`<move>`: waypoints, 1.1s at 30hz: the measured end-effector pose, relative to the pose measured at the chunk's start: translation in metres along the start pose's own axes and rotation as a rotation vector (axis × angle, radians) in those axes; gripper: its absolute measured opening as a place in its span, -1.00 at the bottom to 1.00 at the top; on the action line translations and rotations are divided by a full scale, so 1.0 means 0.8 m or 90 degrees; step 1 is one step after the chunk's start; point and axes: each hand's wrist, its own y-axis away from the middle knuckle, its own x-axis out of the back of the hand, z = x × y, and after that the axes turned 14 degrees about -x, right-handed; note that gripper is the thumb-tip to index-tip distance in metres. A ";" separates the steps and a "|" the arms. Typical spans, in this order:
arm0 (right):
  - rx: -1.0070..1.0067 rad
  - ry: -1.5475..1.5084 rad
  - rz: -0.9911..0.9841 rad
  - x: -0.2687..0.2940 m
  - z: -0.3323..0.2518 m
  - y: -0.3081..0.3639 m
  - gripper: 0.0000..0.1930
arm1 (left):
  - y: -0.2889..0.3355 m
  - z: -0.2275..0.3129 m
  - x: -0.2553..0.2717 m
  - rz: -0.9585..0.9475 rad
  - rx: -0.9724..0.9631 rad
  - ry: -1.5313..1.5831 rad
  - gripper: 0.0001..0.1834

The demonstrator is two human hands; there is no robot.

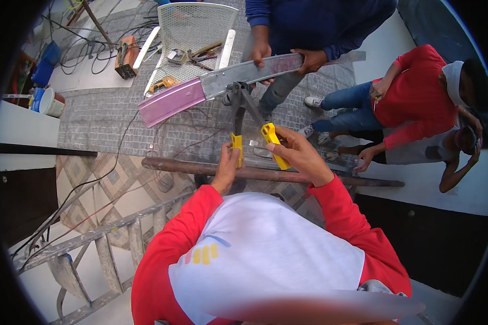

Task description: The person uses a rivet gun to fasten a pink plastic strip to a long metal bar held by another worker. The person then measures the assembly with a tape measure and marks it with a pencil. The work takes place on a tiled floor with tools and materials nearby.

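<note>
Hands (230,165) (298,154) grip yellow-handled snips (243,103) on metal strip (222,82)

1. An outdoor metalwork or building site: paved tile ground (103,114) strewn with power cables (87,54).
2. A white mesh chair (192,32) serves as a tool rest, with pliers and a drill on it.
3. A worn ladder (103,238), a paint bucket (49,102) and a long metal channel (222,84) lie about.

Ahead of hands: metal strip (222,86) crosses the way, gripped by a co-worker's hands (309,58).
Below hands: rusty pipe (265,174) runs across, just under both wrists.
Between hands: narrow gap, yellow tool handles (275,145) either side.
Right: two crouching people (417,103) close by.
Left: open paved floor (97,116), loose cables (119,146).
</note>
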 end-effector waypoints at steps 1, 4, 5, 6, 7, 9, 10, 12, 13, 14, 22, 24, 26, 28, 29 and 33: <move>0.058 -0.014 -0.030 0.002 0.000 0.001 -0.52 | -0.001 0.000 0.001 -0.013 0.005 0.013 -0.61; 0.071 0.055 -0.002 -0.032 0.026 -0.031 -0.45 | -0.003 -0.001 -0.006 -0.012 0.025 0.061 -0.64; 0.069 0.074 0.024 -0.048 0.041 -0.046 -0.44 | -0.005 0.000 -0.008 0.012 0.032 0.031 -0.63; 0.098 -0.004 0.010 -0.056 0.057 -0.055 -0.41 | -0.006 0.001 -0.009 0.015 0.029 0.016 -0.62; 0.112 -0.005 0.018 -0.060 0.068 -0.066 -0.40 | -0.007 0.004 -0.009 0.030 0.023 -0.008 -0.62; 0.115 -0.011 0.041 -0.068 0.082 -0.081 -0.38 | -0.002 0.011 -0.008 -0.002 0.006 0.008 -0.51; 0.147 0.060 0.005 -0.068 0.083 -0.086 -0.35 | 0.000 0.015 -0.008 -0.025 -0.008 0.017 -0.45; 0.141 0.084 -0.066 -0.063 0.073 -0.089 -0.32 | 0.005 0.026 -0.005 -0.076 -0.054 -0.121 -0.26; 0.081 0.041 -0.097 -0.063 0.065 -0.090 -0.32 | 0.007 0.031 -0.005 -0.100 -0.060 -0.198 -0.15; -0.091 -0.112 -0.128 -0.061 0.057 -0.089 -0.36 | 0.010 0.037 -0.005 -0.125 -0.072 -0.190 0.13; -0.093 -0.227 -0.129 -0.092 0.076 -0.121 -0.27 | 0.012 0.048 -0.007 -0.088 -0.120 -0.350 0.41; -0.039 -0.178 -0.108 -0.097 0.089 -0.134 -0.34 | 0.009 0.046 0.000 -0.097 -0.105 -0.317 0.41; -0.037 -0.179 -0.108 -0.098 0.094 -0.141 -0.43 | 0.006 0.042 0.006 -0.101 -0.107 -0.284 0.39; -0.092 -0.218 -0.103 -0.104 0.092 -0.143 -0.47 | 0.005 0.039 0.010 -0.110 -0.126 -0.287 0.34; -0.082 -0.230 -0.104 -0.108 0.089 -0.143 -0.46 | 0.005 0.038 0.014 -0.122 -0.174 -0.323 0.30; -0.057 -0.204 0.028 -0.138 0.078 -0.141 -0.59 | 0.005 0.039 0.031 -0.133 -0.109 -0.351 0.21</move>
